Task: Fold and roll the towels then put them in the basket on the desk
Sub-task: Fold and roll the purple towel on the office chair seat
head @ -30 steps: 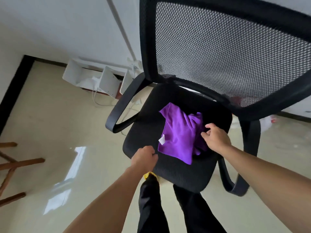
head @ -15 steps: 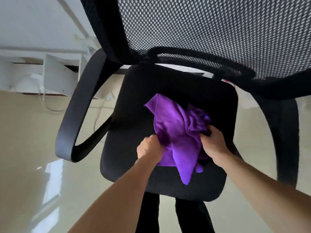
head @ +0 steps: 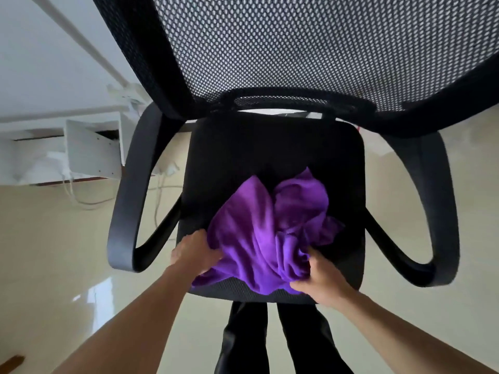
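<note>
A crumpled purple towel (head: 266, 233) lies on the black seat (head: 243, 147) of a mesh-backed office chair. My left hand (head: 193, 252) grips the towel's left edge near the front of the seat. My right hand (head: 321, 276) is closed on a bunch of the cloth at its lower right. The towel is gathered in loose folds between the two hands, and part of it hangs over the seat's front edge. No basket or desk is in view.
The chair's mesh backrest (head: 310, 49) fills the top of the view, with curved black armrests (head: 129, 211) on both sides. White shelving (head: 89, 152) and cables lie on the glossy beige floor at left. My dark trouser legs (head: 270, 338) stand below the seat.
The view has closed in on the chair. Both hands went from reaching at the towel's sides to gripping it, and the cloth has been pulled toward the seat's front edge and bunched up.
</note>
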Tool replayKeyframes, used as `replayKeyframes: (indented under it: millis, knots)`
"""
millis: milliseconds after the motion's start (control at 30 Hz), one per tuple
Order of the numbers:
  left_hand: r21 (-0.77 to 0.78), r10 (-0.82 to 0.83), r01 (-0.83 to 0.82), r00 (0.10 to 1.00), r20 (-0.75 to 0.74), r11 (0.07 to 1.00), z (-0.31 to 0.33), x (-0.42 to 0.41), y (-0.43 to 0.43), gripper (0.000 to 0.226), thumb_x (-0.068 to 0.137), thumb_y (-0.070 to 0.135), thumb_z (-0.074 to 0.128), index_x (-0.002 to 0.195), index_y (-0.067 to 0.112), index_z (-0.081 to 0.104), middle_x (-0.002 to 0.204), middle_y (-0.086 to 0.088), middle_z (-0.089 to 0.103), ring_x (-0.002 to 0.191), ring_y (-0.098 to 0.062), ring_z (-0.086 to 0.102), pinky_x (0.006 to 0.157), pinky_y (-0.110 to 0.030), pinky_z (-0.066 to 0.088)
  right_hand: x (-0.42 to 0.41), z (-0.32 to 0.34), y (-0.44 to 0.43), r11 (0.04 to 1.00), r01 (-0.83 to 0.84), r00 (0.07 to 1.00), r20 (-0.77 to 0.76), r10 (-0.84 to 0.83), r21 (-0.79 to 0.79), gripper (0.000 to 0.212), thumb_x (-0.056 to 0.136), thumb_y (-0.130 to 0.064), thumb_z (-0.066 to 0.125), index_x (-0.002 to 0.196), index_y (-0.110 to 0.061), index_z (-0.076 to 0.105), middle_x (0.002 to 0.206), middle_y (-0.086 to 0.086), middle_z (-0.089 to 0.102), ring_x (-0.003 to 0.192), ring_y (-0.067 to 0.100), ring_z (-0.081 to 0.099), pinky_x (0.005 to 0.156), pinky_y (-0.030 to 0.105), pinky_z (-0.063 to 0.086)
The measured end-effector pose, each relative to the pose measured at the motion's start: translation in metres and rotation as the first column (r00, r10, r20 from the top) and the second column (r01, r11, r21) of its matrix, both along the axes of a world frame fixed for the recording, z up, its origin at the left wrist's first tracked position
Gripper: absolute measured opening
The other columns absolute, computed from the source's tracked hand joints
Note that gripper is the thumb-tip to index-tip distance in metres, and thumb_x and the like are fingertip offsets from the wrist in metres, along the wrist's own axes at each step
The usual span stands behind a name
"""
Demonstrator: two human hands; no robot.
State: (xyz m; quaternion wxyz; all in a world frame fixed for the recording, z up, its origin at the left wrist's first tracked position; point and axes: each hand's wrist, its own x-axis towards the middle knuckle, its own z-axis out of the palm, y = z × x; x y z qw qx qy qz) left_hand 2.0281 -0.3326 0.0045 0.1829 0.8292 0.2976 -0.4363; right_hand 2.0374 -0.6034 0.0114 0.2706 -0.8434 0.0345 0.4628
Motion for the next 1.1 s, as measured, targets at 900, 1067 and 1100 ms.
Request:
replayKeyframes:
  millis: [900, 1067, 1100]
  knots:
    - [0.268, -0.189, 0.117, 0.946, 0.263, 0.956, -0.001, 0.033, -0.015, 0.061, 0.071, 0.043, 0.066, 0.12, 0.014, 0.045, 0.119, -0.012, 0.05, 0.113, -0.034, 0.048, 0.089, -0.045, 0.042, 0.101, -0.025, -0.067, 0.869, 0.291, 0.899, 0.424, -0.107, -0.399, 0.019, 0.08, -0.031, 0.061, 0.081, -0.013, 0.064, 0.098, 0.019, 0.061, 0.089, 0.04, 0.06, 0.073, 0.041, 0.051]
    - [0.064, -0.324, 0.341, 0.792, 0.517, 0.938, -0.004, 0.077, -0.069, 0.069, 0.075, 0.047, 0.067, 0.136, 0.026, 0.042, 0.124, -0.006, 0.052, 0.116, -0.031, 0.048, 0.095, -0.043, 0.038, 0.13, -0.006, -0.027, 0.791, 0.595, 0.594, 0.585, -0.552, 0.142, 0.02, 0.085, -0.023, 0.055, 0.096, -0.007, 0.059, 0.09, 0.006, 0.057, 0.079, 0.021, 0.051, 0.072, 0.028, 0.038]
    - [-0.007, -0.376, 0.428, 0.801, 0.466, 0.904, -0.006, 0.079, -0.081, 0.067, 0.077, 0.048, 0.066, 0.136, 0.028, 0.043, 0.122, -0.006, 0.054, 0.115, -0.03, 0.051, 0.095, -0.042, 0.04, 0.14, -0.001, -0.02, 0.747, 0.625, 0.554, 0.544, -0.63, 0.228, 0.019, 0.086, -0.02, 0.056, 0.099, -0.006, 0.059, 0.087, 0.005, 0.056, 0.076, 0.019, 0.05, 0.071, 0.027, 0.039]
